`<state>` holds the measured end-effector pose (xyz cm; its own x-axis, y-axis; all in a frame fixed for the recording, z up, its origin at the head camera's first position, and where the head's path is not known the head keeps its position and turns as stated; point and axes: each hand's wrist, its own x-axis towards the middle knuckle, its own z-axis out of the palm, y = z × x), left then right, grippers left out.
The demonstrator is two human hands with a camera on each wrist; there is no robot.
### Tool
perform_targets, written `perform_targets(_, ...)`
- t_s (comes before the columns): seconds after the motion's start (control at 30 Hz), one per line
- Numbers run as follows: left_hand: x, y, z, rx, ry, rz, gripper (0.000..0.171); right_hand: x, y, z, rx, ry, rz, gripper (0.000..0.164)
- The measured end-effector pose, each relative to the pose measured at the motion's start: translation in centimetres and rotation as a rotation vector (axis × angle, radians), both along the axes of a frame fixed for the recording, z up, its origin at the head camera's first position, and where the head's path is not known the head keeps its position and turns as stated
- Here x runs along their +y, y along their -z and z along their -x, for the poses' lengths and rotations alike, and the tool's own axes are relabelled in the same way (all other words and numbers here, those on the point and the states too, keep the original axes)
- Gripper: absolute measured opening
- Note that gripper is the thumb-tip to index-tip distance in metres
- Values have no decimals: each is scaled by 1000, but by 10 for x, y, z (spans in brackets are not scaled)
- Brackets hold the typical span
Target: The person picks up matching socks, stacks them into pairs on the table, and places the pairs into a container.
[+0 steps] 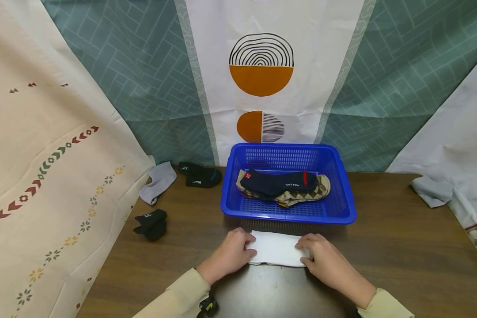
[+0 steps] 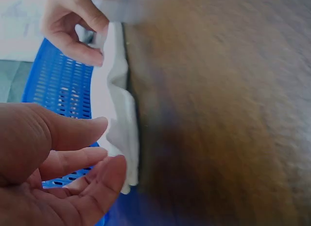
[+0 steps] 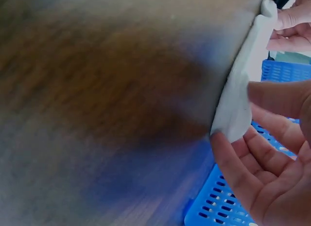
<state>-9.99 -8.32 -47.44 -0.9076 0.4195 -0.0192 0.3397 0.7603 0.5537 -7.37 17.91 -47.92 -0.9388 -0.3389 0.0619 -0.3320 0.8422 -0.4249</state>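
White socks (image 1: 276, 249), laid flat as a folded band, are on the table in front of the basket. My left hand (image 1: 233, 252) pinches their left end between thumb and fingers. At the right end, my right hand (image 1: 322, 258) pinches the fabric the same way. The left wrist view shows the layered, slightly wavy edge of the white socks (image 2: 114, 85). Just beyond the socks stands a blue basket (image 1: 288, 217), holding a navy sock (image 1: 278, 183) with a red stripe on top of beige patterned socks (image 1: 323, 186).
To the left lie a grey sock (image 1: 159, 181), black socks (image 1: 204, 177) and a dark folded sock (image 1: 153, 225). Another grey sock (image 1: 432, 191) lies at the far right by the hanging cloth. Patterned curtains (image 1: 151, 88) close off the table's back and sides.
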Motion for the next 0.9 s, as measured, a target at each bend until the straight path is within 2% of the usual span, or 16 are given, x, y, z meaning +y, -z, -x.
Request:
perform_targets(0.07,1,-2,2,19,-10,-7,24,0,-2,1,-2,22,20,25)
perform_targets(0.17,1,-6,5,22,-82,-5,26,0,-5,2,14,73,58,24)
perform_targets(0.27,2,-10,8,-14,-179,6,32,1,-7,4,40,140,84,27)
perform_targets(0.4,2,-9,10,-76,-239,42,38,4,-6,9,14,201,60,39)
perform_targets(0.53,5,-6,12,-123,-259,72,42,6,-3,12,-50,210,1,50)
perform_targets(0.73,9,-5,14,-103,-244,135,34,5,-1,13,-62,196,-21,45)
perform_targets(0.9,11,-5,16,-129,-234,170,32,4,-2,14,-69,188,-27,42)
